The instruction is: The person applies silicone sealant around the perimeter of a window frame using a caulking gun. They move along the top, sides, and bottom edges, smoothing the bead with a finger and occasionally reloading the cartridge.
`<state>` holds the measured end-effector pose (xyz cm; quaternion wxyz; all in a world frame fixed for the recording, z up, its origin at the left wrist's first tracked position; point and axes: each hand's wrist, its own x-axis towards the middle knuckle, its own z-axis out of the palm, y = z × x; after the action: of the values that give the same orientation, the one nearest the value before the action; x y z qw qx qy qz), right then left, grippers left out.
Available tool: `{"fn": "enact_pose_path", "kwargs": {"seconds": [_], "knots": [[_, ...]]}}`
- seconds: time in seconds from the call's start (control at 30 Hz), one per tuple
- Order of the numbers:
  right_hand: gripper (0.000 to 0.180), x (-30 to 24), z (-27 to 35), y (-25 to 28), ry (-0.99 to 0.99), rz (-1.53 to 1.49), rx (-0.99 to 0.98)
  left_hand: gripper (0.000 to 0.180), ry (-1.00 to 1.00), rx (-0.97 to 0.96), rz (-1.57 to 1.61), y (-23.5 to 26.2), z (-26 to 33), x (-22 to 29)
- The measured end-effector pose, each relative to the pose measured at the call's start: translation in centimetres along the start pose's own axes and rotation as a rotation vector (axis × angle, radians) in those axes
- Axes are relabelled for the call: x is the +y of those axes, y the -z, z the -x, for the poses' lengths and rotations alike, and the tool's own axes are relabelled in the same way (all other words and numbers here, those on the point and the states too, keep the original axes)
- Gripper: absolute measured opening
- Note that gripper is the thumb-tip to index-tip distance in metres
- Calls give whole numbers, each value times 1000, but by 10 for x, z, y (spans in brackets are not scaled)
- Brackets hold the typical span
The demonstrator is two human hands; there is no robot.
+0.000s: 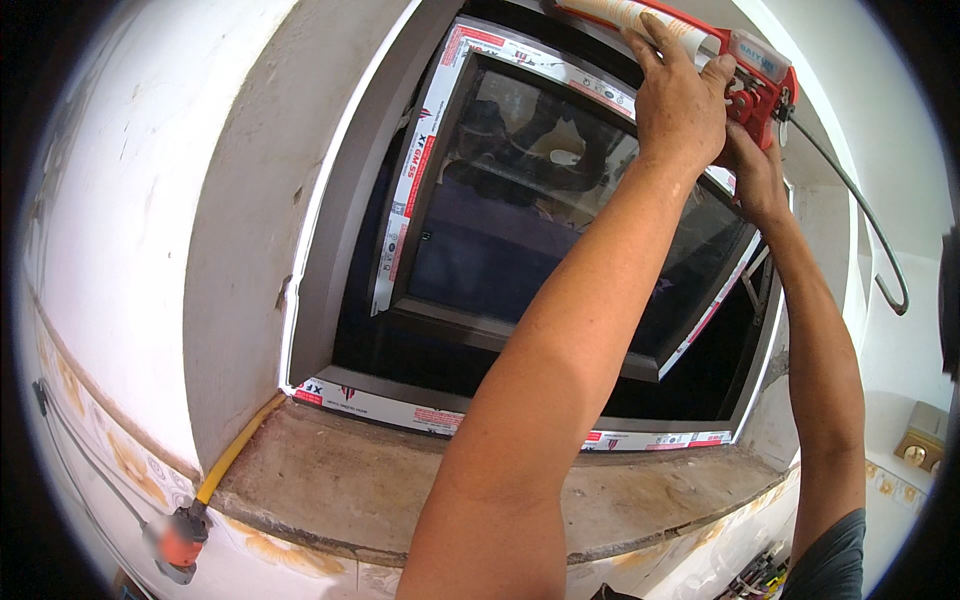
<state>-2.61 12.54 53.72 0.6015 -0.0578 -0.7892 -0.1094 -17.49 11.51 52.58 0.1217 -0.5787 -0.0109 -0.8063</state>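
Observation:
Both my hands are raised to the top right of a window, on a red caulking gun [768,98] loaded with a pale tube [625,14]. My left hand [685,105] is closed around the front part of the gun, its fingers over the tube. Lower and to the right, my right hand [755,178] grips the handle by the trigger, partly hidden behind my left hand. The gun's thin hooked rod [850,185] sticks out to the right and curves down. Where the nozzle tip would be is cut off by the upper edge.
The dark window sash [400,220], with printed protective film, stands tilted out of its frame [400,385]. A white strip [310,240] edges the left side. Below is a stone sill [350,460]. A yellow pipe [240,450] meets an orange-grey fitting [180,545]; a wall socket [922,440] is right.

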Motion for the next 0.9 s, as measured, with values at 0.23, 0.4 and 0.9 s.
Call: {"fn": "enact_pose_path", "kwargs": {"seconds": [0.23, 0.4, 0.9], "knots": [[47, 7, -5, 21, -3, 69, -162, 91, 44, 2, -60, -2, -6, 7], [46, 6, -5, 7, -9, -134, -157, 92, 7, 34, -107, -1, -5, 4], [44, 21, 3, 33, 54, 53, -65, 94, -20, -32, -52, -7, 12, 12]]}}
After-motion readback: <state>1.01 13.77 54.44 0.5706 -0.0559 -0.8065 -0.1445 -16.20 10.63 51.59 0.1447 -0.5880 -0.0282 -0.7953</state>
